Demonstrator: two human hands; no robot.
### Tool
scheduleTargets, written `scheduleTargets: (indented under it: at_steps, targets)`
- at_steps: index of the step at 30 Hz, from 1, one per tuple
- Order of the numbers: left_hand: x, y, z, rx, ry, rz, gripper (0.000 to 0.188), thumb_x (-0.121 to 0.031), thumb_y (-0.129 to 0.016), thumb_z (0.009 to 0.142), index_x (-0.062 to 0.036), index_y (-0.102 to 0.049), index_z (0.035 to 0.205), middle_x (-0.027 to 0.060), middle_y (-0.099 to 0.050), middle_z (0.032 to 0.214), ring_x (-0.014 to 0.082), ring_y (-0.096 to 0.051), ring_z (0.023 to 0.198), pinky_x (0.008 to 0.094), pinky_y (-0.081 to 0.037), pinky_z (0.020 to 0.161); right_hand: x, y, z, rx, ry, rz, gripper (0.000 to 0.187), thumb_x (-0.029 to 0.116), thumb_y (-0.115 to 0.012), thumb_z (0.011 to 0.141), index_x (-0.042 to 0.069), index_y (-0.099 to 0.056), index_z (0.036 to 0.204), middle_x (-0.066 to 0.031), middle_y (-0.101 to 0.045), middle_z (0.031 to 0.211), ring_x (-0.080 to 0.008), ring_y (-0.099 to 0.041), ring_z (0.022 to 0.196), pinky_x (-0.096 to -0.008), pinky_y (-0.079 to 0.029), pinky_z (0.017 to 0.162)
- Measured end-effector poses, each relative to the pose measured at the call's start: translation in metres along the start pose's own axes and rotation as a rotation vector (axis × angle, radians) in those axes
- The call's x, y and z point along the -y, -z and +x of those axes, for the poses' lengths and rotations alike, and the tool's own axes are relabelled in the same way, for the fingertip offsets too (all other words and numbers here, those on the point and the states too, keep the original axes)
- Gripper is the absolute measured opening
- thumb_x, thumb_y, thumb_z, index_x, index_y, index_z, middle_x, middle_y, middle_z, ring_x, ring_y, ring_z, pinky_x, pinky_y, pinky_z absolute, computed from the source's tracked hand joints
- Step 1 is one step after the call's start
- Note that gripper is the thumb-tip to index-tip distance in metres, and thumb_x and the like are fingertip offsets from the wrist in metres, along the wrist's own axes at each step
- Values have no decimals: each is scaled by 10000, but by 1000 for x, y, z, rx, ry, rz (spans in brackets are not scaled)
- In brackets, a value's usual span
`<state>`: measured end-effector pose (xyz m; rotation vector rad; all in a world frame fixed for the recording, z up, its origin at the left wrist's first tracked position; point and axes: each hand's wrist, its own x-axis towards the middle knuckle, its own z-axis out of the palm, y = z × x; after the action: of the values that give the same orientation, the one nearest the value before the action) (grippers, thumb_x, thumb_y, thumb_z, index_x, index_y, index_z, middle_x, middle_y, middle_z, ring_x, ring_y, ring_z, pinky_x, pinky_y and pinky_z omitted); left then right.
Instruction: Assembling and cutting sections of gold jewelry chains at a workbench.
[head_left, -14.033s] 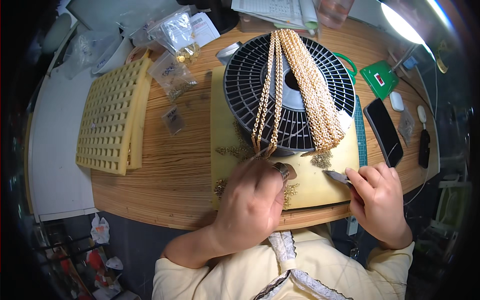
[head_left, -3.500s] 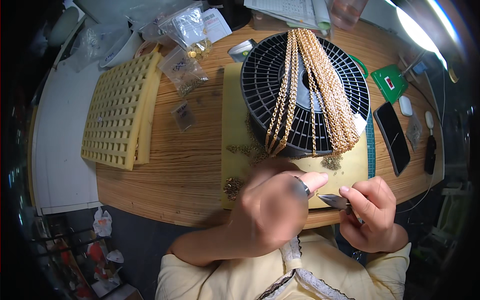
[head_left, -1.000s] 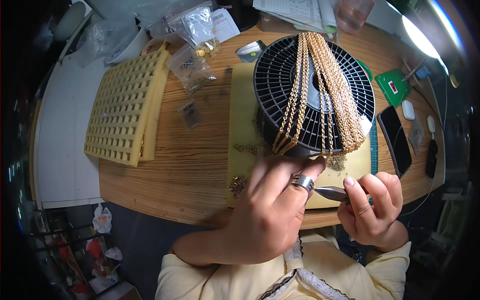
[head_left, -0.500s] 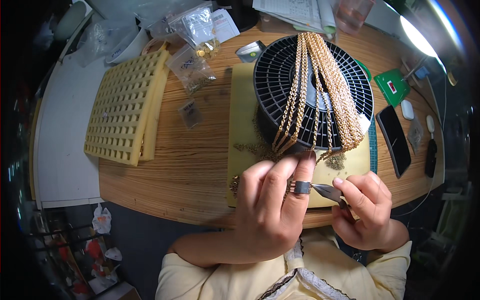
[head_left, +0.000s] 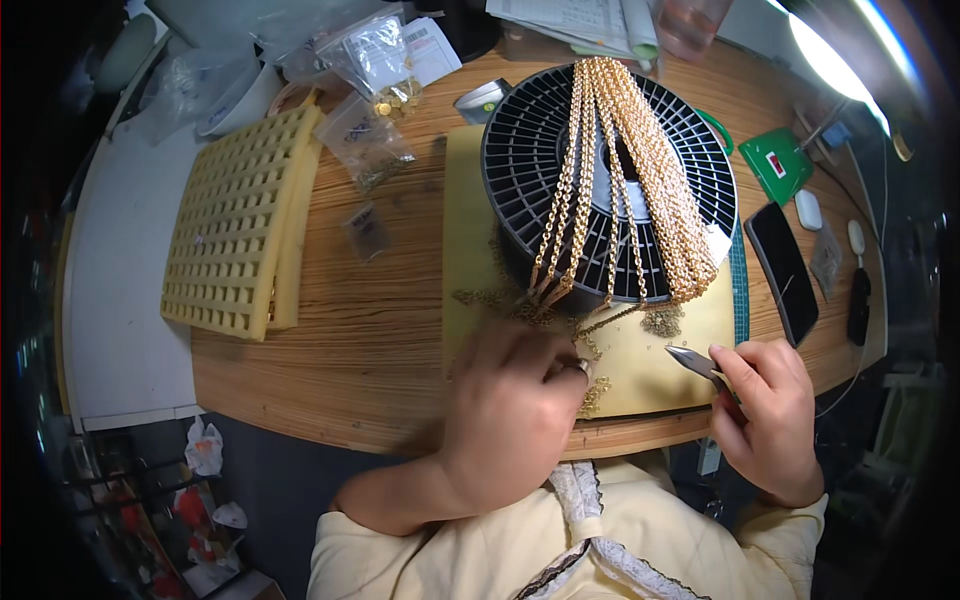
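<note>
Gold chains (head_left: 650,170) are draped over a black spool (head_left: 510,150), their ends hanging off its near rim. Just below that rim is my left hand (head_left: 515,405), its fingers curled inward and slightly blurred. It wears a metal ring tool (head_left: 583,368) on one finger; its fingertips and whatever they hold are hidden. Loose chain (head_left: 595,396) lies beside this hand on a pale yellow board (head_left: 640,385). Farther right, my right hand (head_left: 770,415) is closed round small pliers (head_left: 692,362), whose tip points left over the board, apart from the chain.
Small metal rings (head_left: 662,321) lie in a heap near the spool. Yellow foam trays (head_left: 235,220) with square holes lean at the left, beside small plastic bags (head_left: 365,145). A phone (head_left: 782,272), a green box (head_left: 776,165) and a white case (head_left: 809,210) are at the right.
My left hand has turned and curled, its raised finger bending down towards the board. My right hand has drawn the pliers away to the right, off the ring tool.
</note>
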<state>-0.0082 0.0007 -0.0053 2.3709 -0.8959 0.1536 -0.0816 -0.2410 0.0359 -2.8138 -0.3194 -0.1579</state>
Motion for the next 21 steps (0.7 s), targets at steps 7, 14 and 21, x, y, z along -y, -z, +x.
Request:
scheduleTargets:
  at_steps: [7, 14, 21]
  targets:
    - [-5, 2, 4, 185, 13, 88, 126, -97, -731, 759, -27, -626, 772, 104, -594, 936, 305, -550, 907, 420, -455, 767, -5, 5, -6, 43, -48, -79, 440, 38, -693, 674, 20, -652, 1112, -124, -583, 931, -280, -538, 840, -405, -409, 751]
    - [-2, -3, 1, 135, 8, 5, 110, -76, -674, 725, -15, -602, 781, 115, -565, 957, 318, -523, 922, 436, -447, 801, -5, 5, -5, 76, -53, -98, 420, 43, -691, 694, 26, -652, 1112, -109, -575, 927, -266, -526, 845, -395, -391, 752]
    - [0, -1, 0, 138, 6, 23, 82, -67, -649, 704, -28, -601, 757, 87, -561, 929, 292, -506, 927, 429, -441, 804, -7, 2, -4, 97, -44, -101, 415, 48, -687, 712, 23, -644, 1124, -113, -572, 929, -267, -526, 851, -402, -392, 767]
